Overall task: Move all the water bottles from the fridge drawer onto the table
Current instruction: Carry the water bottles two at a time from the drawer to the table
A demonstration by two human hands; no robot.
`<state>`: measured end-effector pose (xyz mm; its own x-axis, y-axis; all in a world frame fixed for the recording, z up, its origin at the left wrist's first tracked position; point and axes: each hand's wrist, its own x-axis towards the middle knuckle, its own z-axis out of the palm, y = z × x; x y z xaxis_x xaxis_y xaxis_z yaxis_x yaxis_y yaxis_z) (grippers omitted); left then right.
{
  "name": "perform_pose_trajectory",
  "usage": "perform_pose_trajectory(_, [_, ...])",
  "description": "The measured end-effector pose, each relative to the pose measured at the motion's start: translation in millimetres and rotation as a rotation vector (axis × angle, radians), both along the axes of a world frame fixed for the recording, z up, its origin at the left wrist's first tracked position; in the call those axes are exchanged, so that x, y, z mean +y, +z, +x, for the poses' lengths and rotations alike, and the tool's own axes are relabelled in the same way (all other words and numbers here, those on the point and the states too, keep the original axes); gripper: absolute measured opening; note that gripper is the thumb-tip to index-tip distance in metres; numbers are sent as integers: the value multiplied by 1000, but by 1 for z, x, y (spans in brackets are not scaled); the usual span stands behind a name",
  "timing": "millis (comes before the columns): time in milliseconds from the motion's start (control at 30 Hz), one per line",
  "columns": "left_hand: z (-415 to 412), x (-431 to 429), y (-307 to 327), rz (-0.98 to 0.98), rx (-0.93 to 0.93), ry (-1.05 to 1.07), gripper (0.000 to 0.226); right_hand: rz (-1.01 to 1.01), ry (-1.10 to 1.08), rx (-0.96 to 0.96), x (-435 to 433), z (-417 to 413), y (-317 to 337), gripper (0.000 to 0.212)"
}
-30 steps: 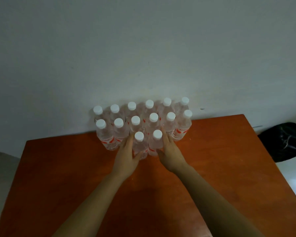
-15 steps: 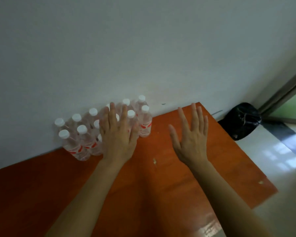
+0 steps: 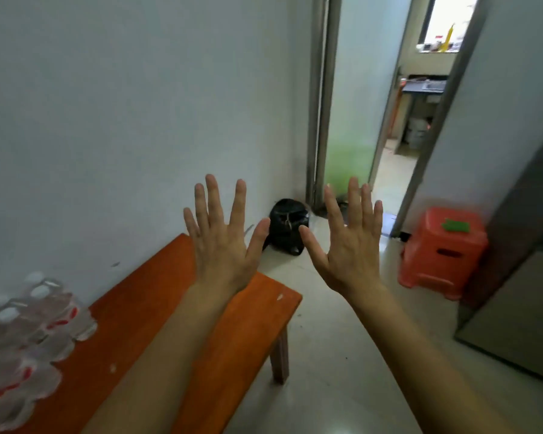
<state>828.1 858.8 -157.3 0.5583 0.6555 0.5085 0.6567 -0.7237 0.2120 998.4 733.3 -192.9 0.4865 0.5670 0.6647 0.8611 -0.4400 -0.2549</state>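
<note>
Several clear water bottles (image 3: 35,324) with white caps and red labels stand packed together on the orange table (image 3: 176,308) against the white wall, at the far left edge of the view and blurred. My left hand (image 3: 223,242) is raised above the table's right end, fingers spread, holding nothing. My right hand (image 3: 348,245) is lifted beside it over the floor, also spread and empty. Both hands are well to the right of the bottles. A grey appliance front (image 3: 521,308), perhaps the fridge, shows at the right edge.
A black bag (image 3: 287,227) lies on the floor by the wall corner. An orange plastic stool (image 3: 442,252) with a green object on top stands to the right. An open doorway (image 3: 398,126) leads to another room. The floor is pale tile.
My hands have let go of the two front bottles and lifted away, spread. The view has swung right, so the bottles slid to the left edge and the doorway, stool and appliance appeared.
</note>
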Motion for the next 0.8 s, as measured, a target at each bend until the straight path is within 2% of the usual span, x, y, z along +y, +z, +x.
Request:
perform_pose_trajectory(267, [206,-142,-12,28,59,-351,72,13,-382,93,-192,167,-15,85])
perform_pose_trajectory(567, [423,-230,-52,-15,99,-669,75,-45,-685,136,-317,310,-53,86])
perform_pose_trajectory(800, [593,-320,-62,-59,198,-953,76,-99,-978,193,-420,407,-50,84])
